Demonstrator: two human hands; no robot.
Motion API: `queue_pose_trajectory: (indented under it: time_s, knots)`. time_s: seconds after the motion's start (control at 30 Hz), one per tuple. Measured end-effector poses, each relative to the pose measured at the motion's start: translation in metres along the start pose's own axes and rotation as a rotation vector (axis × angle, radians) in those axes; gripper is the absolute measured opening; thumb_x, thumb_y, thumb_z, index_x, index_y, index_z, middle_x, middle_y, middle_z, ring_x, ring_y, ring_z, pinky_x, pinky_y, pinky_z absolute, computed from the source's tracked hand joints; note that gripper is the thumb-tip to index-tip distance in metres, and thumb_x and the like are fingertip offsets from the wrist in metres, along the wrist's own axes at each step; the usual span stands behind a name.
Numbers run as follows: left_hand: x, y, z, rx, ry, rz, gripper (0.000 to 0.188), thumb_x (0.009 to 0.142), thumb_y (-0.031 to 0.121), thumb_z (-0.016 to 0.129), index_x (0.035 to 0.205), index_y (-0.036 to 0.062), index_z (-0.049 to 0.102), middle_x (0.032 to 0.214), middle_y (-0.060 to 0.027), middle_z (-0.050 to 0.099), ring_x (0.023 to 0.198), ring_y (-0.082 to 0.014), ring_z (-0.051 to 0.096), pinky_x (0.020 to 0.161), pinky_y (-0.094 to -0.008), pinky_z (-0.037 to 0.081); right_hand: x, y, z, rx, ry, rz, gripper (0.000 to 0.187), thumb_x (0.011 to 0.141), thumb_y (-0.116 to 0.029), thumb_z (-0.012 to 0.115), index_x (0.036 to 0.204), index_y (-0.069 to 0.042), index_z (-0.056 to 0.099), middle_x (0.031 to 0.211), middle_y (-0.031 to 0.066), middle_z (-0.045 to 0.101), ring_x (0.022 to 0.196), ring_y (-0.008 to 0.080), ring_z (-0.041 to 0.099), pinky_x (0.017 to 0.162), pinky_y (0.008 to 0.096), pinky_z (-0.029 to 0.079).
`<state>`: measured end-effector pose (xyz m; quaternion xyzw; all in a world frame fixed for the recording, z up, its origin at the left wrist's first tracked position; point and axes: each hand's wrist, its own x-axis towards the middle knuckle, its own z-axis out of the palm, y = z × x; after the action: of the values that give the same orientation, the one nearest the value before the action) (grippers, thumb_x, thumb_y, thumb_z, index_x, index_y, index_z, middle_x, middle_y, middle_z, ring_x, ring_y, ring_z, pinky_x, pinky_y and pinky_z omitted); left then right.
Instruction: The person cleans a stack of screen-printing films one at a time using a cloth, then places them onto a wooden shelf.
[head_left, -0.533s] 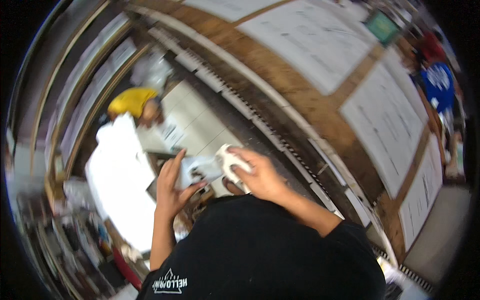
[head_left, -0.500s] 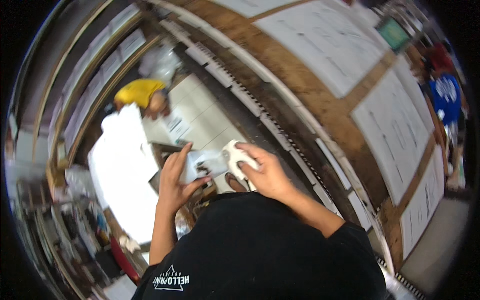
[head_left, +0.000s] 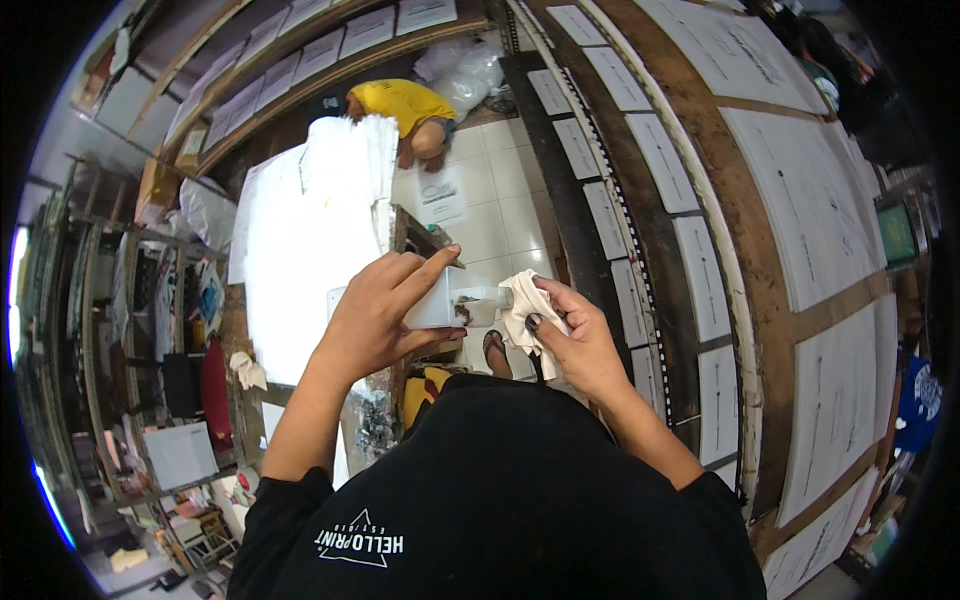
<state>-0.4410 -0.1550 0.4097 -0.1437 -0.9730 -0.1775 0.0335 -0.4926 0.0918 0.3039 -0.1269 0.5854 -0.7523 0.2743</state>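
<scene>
My left hand [head_left: 375,312] is wrapped round a translucent white plastic bottle [head_left: 432,303], fingers over its far side and thumb along its near side. The bottle lies on its side in the air, its clear narrower end pointing right, with dark smudges showing near the middle. A crumpled cream cloth [head_left: 521,304] is pressed against that narrow end. Pinching the cloth is my right hand [head_left: 585,345], its thumb on top with a dark-stained tip. Whether the bottle has a cap cannot be seen under the cloth.
A tall stack of white sheets [head_left: 310,240] stands at my left. On the right, long brown tables [head_left: 740,250] carry rows of printed white sheets. Ahead, a person in a yellow shirt [head_left: 405,103] crouches on the tiled floor [head_left: 490,175] near clear plastic bags [head_left: 470,80]. Racks line the far left.
My view has turned, so the surroundings have shifted. Bottle and cloth stay in my hands, the cloth still at the narrow end.
</scene>
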Motion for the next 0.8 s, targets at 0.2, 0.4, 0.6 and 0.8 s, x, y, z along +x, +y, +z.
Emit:
queue_pose_trajectory:
  time_s: [0.2,0.4,0.6,0.8]
  knots:
    - [-0.01,-0.009,-0.02,0.091,-0.102,-0.01,0.093,0.063,0.023,0.086,0.146,0.0084,0.046,0.096,-0.0102,0.055,0.09,-0.0301,0.056,0.082,-0.0413,0.046,0.017,0.009,0.013,-0.051,-0.112,0.042,0.045,0.094,0.003,0.058,0.138,0.004,0.051,0.127,0.012,0.063,0.116,0.0142,0.058,0.1,0.0281,0.045]
    - [-0.013,-0.014,-0.027,0.145,-0.131,-0.019,0.094,0.06,0.019,0.086,0.145,0.0082,0.046,0.095,-0.0096,0.053,0.089,-0.0293,0.055,0.082,-0.0412,0.045,0.029,0.007,0.023,-0.013,-0.145,0.109,0.045,0.094,0.002,0.058,0.138,0.004,0.05,0.126,0.0122,0.063,0.116,0.0148,0.059,0.1,0.0284,0.045]
    - [-0.013,-0.02,-0.027,0.164,-0.12,-0.033,0.092,0.063,0.021,0.086,0.145,0.0081,0.046,0.092,-0.0093,0.052,0.086,-0.0289,0.054,0.079,-0.041,0.044,0.037,0.005,0.028,0.014,-0.138,0.137,0.045,0.093,0.0,0.059,0.138,0.004,0.051,0.126,0.0126,0.063,0.116,0.015,0.058,0.101,0.0285,0.044]
    - [-0.015,-0.025,-0.027,0.183,-0.135,-0.068,0.093,0.062,0.02,0.087,0.145,0.0088,0.046,0.095,-0.0092,0.053,0.09,-0.0287,0.056,0.083,-0.0409,0.045,0.045,0.005,0.029,-0.119,-0.15,0.093,0.045,0.093,-0.001,0.059,0.137,0.004,0.051,0.124,0.0126,0.064,0.114,0.0148,0.06,0.098,0.0285,0.046]
